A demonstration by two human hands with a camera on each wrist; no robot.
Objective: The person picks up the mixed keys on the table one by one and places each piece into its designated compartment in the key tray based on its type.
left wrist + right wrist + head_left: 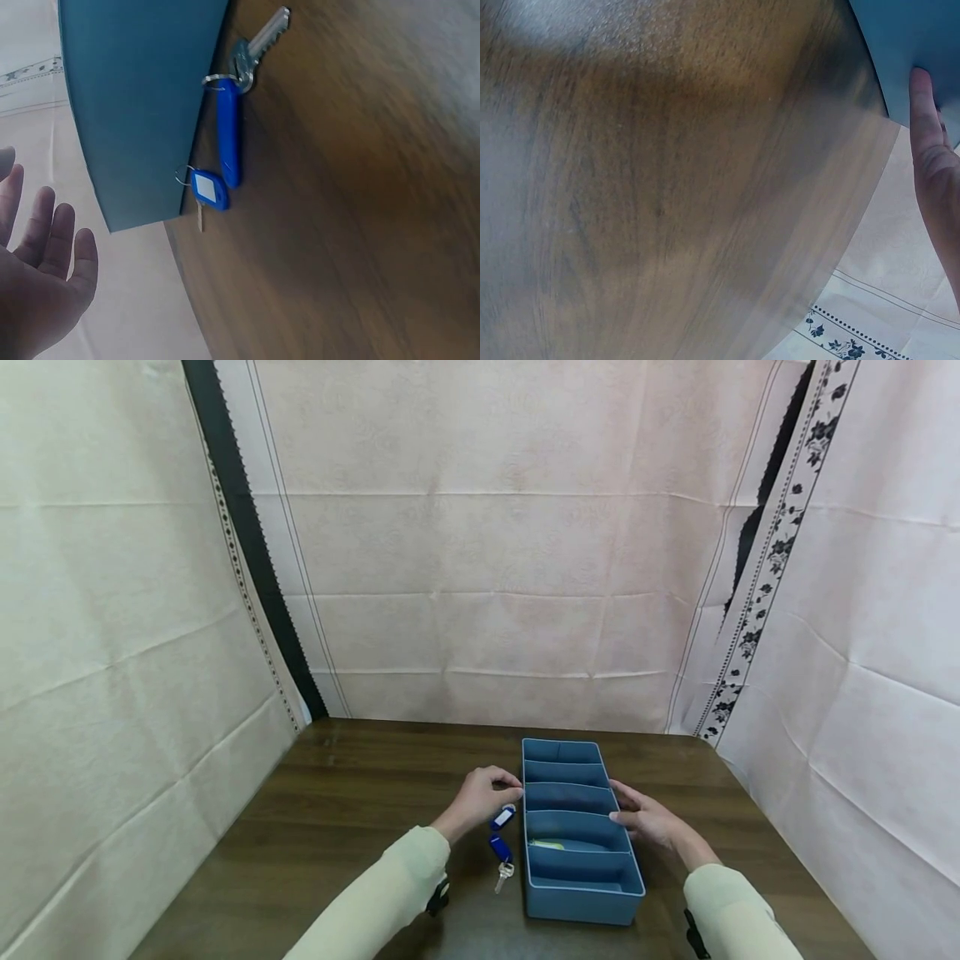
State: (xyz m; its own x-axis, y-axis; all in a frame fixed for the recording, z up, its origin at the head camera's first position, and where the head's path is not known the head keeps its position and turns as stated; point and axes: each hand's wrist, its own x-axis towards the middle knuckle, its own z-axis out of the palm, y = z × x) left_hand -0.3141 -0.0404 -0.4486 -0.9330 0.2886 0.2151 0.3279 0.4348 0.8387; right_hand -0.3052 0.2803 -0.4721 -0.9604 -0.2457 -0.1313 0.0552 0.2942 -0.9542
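Note:
A blue organizer box (585,906) with several compartments in a row stands lengthwise on the table. My left hand (487,795) is by its left wall, fingertips right at the side; the left wrist view shows the fingers loosely bent with nothing in them. On the other side my right hand (656,822) touches the right wall, and the right wrist view shows a straight finger (924,112) along it. Two keys with blue tags lie left of the box: a nearer tag (500,848) with its key (505,875), and a farther tag (503,817) with a white label.
Inside one of the nearer compartments lies a small yellow-green item (547,844). The brown wooden table (337,843) ends at pale cloth hangings (487,543) behind and on both sides.

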